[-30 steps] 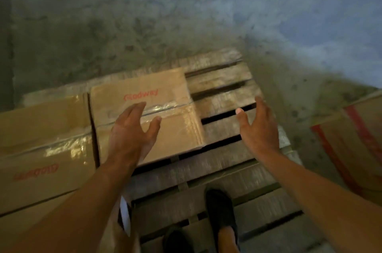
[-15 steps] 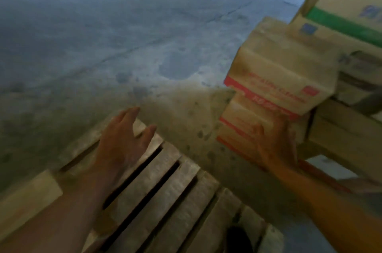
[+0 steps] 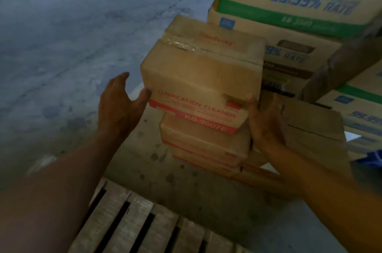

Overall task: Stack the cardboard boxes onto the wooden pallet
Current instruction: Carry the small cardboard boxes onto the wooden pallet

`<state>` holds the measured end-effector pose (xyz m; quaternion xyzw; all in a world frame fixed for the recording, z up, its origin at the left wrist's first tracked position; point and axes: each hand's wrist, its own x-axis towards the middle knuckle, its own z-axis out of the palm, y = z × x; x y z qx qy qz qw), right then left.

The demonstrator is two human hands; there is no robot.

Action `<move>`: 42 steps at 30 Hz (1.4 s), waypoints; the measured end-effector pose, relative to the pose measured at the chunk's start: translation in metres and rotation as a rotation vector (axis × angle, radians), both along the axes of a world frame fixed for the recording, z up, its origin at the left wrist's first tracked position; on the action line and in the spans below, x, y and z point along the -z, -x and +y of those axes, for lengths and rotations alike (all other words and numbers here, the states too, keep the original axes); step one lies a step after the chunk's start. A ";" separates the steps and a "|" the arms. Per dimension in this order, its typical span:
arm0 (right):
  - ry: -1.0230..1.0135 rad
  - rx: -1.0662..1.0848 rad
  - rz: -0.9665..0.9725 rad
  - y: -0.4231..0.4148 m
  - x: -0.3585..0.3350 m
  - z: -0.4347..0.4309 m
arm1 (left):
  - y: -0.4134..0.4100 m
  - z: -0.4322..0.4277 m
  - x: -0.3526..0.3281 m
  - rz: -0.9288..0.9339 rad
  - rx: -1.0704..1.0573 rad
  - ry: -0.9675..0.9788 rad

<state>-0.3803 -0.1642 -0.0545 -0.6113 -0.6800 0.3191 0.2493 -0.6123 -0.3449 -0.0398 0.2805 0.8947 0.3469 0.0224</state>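
Reaching for the top box of a short stack, the person looked to be at the pick-up step, with nothing yet lifted: the box sat on the lower boxes, between the two thumbs. The left hand was spread wide, its fingers straight and clear of the cardboard, only the thumb tip touching the near left corner; it held nothing. The right hand cupped the near right corner, thumb against the front edge and fingers loosely bent beside the side wall, though blur hid whether they had closed into a real hold. The next move probably called for the left palm to close in on the left wall, both hands squeezing from opposite sides, then a lift straight up before any swing. Beyond the right fingertips the room was tight: a flat carton lay just beside the knuckles, large printed cartons rose behind it, and a slanted beam crossed in front of them. On the back side of the left hand only concrete floor showed, likely the freer way out. Below the wrists the slats of the wooden pallet lay apart from the stack, a strip of floor between; the box's lower edge would need to clear the pallet's rim.
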 end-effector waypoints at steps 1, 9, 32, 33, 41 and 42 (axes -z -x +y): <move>0.014 -0.002 0.021 0.006 0.004 0.008 | 0.008 0.014 0.002 -0.003 -0.020 -0.005; 0.130 0.031 0.151 0.031 0.034 0.049 | 0.059 0.086 0.022 -0.208 -0.153 -0.052; 0.353 -0.271 0.420 0.041 0.023 -0.036 | 0.025 -0.074 0.034 -0.707 -0.284 -0.401; 0.356 -0.316 0.426 0.048 0.021 -0.052 | 0.024 -0.098 0.032 -0.689 -0.307 -0.414; 0.404 -0.609 0.460 0.115 0.023 -0.179 | 0.003 -0.287 0.027 -0.674 -0.579 -0.548; 0.414 -0.647 0.455 0.121 0.027 -0.194 | -0.002 -0.309 0.032 -0.693 -0.625 -0.564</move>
